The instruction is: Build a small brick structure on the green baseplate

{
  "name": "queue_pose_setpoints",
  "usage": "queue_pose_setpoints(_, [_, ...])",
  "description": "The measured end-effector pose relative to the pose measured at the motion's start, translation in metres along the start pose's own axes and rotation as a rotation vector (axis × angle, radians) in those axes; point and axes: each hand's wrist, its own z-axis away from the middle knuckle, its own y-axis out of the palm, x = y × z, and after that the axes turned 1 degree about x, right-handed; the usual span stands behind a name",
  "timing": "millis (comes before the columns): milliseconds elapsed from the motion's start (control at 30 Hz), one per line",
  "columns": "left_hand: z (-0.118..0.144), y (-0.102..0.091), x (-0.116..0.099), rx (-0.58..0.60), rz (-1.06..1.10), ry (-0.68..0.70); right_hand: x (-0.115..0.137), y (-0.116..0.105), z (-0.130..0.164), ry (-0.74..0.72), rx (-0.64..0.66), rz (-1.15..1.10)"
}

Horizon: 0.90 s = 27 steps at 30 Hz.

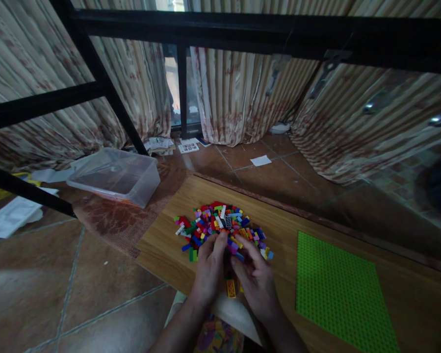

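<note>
A heap of small, many-coloured building bricks (205,225) lies on the wooden tabletop, and both my hands are at its near edge. My left hand (210,269) is closed, its thumb laid against its curled fingers; whatever sits in them is hidden. On the other side my right hand (259,282) is cupped, with index finger and thumb apart, close to yellow and purple bricks. Between my wrists an orange-yellow brick (231,289) lies near the table edge. A green studded baseplate (341,289) rests flat on the table to the right.
A clear plastic bin (113,171) stands on the floor beyond the table's left end. Below the near edge is a bag of coloured pieces (218,338). Black metal bars (220,27) cross in front of striped curtains (238,98). Papers (260,160) lie on the tiles.
</note>
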Motion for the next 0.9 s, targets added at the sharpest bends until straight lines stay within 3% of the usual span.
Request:
queue_pose_setpoints(167, [0.001, -0.003, -0.004, -0.028, 0.079, -0.046, 0.003, 0.001, -0.003, 0.084, -0.078, -0.043])
queue_pose_setpoints(433, [-0.001, -0.014, -0.001, -0.029, 0.033, 0.099, 0.012, -0.001, -0.004, -0.026, -0.083, 0.127])
queue_pose_setpoints(533, [0.001, -0.014, 0.004, -0.031, 0.037, 0.139, 0.019, 0.005, -0.002, 0.051, -0.067, 0.046])
queue_pose_setpoints(667, [0.005, -0.009, 0.008, 0.004, 0.117, 0.091, 0.023, 0.012, -0.001, 0.175, -0.091, -0.117])
queue_pose_setpoints(900, [0.012, 0.0, 0.0, -0.001, 0.312, 0.018, 0.027, 0.01, -0.001, 0.158, -0.087, -0.154])
